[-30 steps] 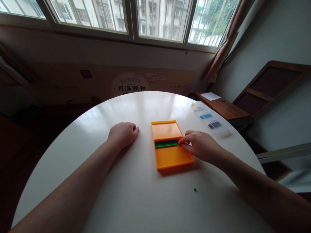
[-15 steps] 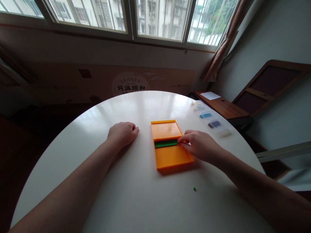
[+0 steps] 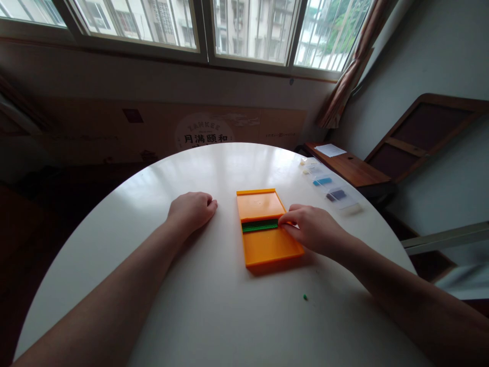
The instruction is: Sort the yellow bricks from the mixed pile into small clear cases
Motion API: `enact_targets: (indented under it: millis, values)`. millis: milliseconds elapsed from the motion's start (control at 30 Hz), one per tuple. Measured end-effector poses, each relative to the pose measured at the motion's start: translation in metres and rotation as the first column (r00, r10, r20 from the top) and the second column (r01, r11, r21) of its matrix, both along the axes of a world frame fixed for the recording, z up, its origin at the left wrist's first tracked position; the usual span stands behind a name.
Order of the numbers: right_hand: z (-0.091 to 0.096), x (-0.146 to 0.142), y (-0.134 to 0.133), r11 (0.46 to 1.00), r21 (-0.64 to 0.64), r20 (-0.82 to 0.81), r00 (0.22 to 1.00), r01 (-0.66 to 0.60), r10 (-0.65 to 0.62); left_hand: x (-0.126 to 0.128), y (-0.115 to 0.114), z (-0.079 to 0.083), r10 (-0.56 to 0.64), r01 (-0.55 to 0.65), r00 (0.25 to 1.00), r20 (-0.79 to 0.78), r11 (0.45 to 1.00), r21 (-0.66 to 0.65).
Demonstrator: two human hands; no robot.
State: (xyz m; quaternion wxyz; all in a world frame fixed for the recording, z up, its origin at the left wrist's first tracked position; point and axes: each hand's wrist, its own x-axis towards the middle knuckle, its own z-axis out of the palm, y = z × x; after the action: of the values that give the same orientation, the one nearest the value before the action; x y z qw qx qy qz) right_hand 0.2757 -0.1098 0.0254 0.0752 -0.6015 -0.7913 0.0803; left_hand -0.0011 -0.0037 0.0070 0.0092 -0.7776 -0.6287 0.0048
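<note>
An orange tray [image 3: 267,247] lies flat on the round white table [image 3: 214,306], with a strip of small green pieces [image 3: 260,225] running across its middle. My right hand [image 3: 315,229] rests on the tray's right edge, thumb and forefinger pinched at the right end of the green strip. What they pinch is too small to make out. My left hand [image 3: 191,209] lies on the table left of the tray, fingers curled into a loose fist, holding nothing.
A single green bead [image 3: 305,297] lies on the table near the front. Clear packets [image 3: 330,189] with blue, dark and white contents sit at the table's right edge. A wooden side desk [image 3: 351,168] with a paper stands beyond, windows behind.
</note>
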Motion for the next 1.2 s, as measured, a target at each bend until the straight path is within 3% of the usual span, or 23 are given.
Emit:
enact_targets:
  millis: [400,533,600,667,733,800,967,1200]
  values:
    - [-0.001,0.002,0.002,1.0,-0.006,-0.02,1.0,-0.004,0.004,-0.001,0.003,-0.003,0.003,-0.003,1.0,0.005,1.0,0.007]
    - [0.009,0.006,-0.004,0.999,0.032,-0.071,0.997,-0.015,0.018,0.0,0.002,-0.002,-0.004,0.004,1.0,-0.002,1.0,0.004]
    - [0.019,0.008,-0.011,0.995,0.041,-0.105,0.99,-0.089,0.092,0.0,0.002,-0.002,0.002,-0.002,1.0,-0.012,1.0,0.006]
    - [0.03,0.009,-0.022,0.968,-0.014,-0.126,0.961,-0.25,0.247,0.0,0.003,-0.002,0.005,-0.004,1.0,-0.019,1.0,0.009]
    - [0.04,0.009,-0.034,0.89,-0.134,-0.143,0.897,-0.437,0.419,0.0,0.003,-0.003,0.007,-0.007,1.0,-0.024,1.0,0.007]
    - [0.045,0.008,-0.044,0.818,-0.226,-0.144,0.849,-0.529,0.509,0.001,0.004,-0.003,0.01,-0.01,1.0,-0.026,1.0,0.0]
    - [0.045,0.007,-0.052,0.803,-0.293,-0.021,0.843,-0.519,0.538,0.002,0.003,-0.001,0.021,-0.021,1.0,-0.019,1.0,-0.012]
    - [0.041,0.006,-0.05,0.79,-0.289,-0.016,0.828,-0.541,0.561,0.002,0.003,-0.001,0.025,-0.026,1.0,-0.018,1.0,-0.018]
